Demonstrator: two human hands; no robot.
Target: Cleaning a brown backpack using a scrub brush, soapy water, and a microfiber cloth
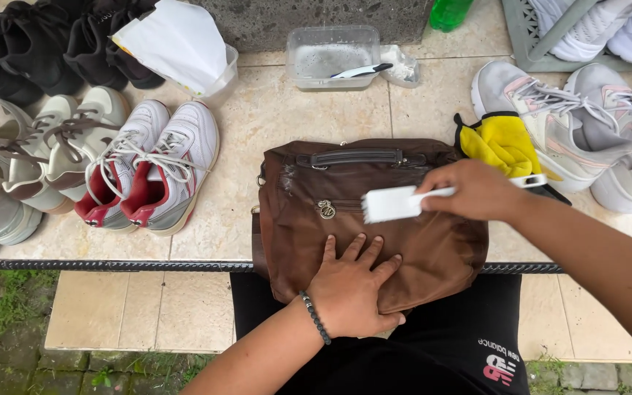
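1. Here, our left hand point(351, 289) lies flat, fingers spread, on the brown bag point(363, 219) at the tiled ledge's point(257, 124) edge.
2. Our right hand point(477, 192), fingers clamped, holds the white brush point(396, 203) on it.
3. Hard strokes might push the overhanging bag off.

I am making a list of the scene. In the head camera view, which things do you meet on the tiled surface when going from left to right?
Beige shoes → white and red sneakers → brown bag, under the left hand and the white brush held by the right hand → yellow cloth → grey sneakers.
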